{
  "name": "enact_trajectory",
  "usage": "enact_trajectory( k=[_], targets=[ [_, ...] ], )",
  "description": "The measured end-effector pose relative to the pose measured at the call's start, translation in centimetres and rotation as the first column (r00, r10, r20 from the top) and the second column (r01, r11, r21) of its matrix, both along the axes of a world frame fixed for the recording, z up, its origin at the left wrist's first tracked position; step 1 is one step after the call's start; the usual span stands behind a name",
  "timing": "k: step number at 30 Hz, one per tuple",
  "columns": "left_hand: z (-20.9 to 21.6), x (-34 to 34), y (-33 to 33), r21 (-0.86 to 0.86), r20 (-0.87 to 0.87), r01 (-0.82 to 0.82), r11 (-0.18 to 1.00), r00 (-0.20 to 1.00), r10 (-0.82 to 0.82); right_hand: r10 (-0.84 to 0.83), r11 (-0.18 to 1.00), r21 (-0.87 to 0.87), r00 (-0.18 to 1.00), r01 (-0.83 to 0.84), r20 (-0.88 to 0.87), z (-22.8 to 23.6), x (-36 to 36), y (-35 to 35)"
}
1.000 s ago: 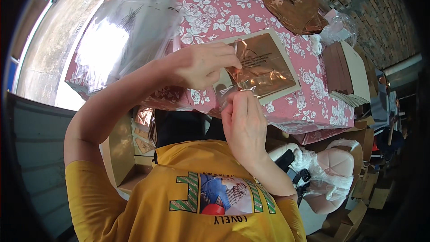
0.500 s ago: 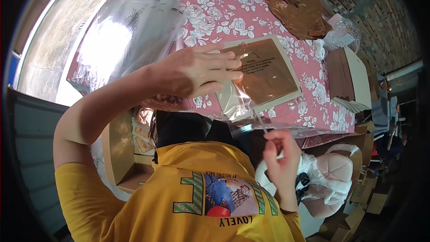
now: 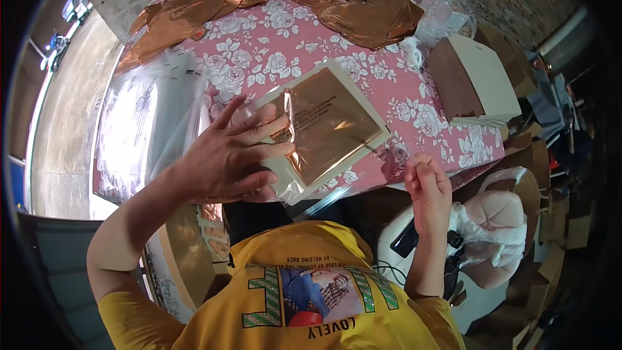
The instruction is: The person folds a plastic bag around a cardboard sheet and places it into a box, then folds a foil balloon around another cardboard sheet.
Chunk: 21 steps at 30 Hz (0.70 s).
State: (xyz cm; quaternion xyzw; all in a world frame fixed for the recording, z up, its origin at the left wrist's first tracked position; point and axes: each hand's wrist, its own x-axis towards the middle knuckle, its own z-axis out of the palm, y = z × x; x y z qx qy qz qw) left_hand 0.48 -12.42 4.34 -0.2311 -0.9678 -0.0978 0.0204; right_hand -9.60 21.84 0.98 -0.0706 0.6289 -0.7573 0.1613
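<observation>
A clear plastic bag [image 3: 280, 175] lies tilted near the table's front edge, holding a pale card with a flat copper-coloured foil piece [image 3: 334, 123] on it. Small dark print shows on its front. My left hand [image 3: 243, 152] rests on the bag's left side, fingers spread and open. Right of the bag, just past the table's edge, my right hand [image 3: 427, 188] is raised with its fingertips pinched together. What they hold, if anything, is too small to make out.
Clear plastic bags [image 3: 146, 123] lie in a glossy heap at the left. Copper foil balloons [image 3: 369, 13] spread along the far side. A stack of pale cards [image 3: 476, 78] stands at the right edge. Below are an open cardboard box [image 3: 188, 246] and a padded pale seat [image 3: 495, 220].
The bag has turned and shifted left, with my left hand lower and its fingers more spread. My right hand has moved right and up; the thin strip by it earlier is not clearly visible.
</observation>
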Motion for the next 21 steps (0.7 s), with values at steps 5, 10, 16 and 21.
enact_trajectory(
  k=[5,10,16,21],
  targets=[
    [-0.7,0.0,-0.5,-0.033,-0.084,-0.021,0.999,0.996,0.018,-0.053,0.979,0.171,0.954,0.108,-0.294,-0.4,-1.5,-1.7],
    [-1.2,0.1,-0.4,0.030,-0.044,0.018,0.999,0.999,-0.016,-0.011,0.936,0.308,0.891,0.168,-0.453,-0.7,-3.5,-2.9],
    [-1.4,0.6,0.2,-0.013,-0.091,-0.066,0.998,0.994,0.064,0.034,0.941,0.310,0.869,0.139,-0.493,0.1,-5.2,-5.2],
    [-0.4,0.5,1.2,0.046,-0.044,-0.105,0.993,0.993,0.107,-0.054,0.964,0.236,0.957,0.125,-0.286,0.4,-5.2,-4.0]
  ],
)
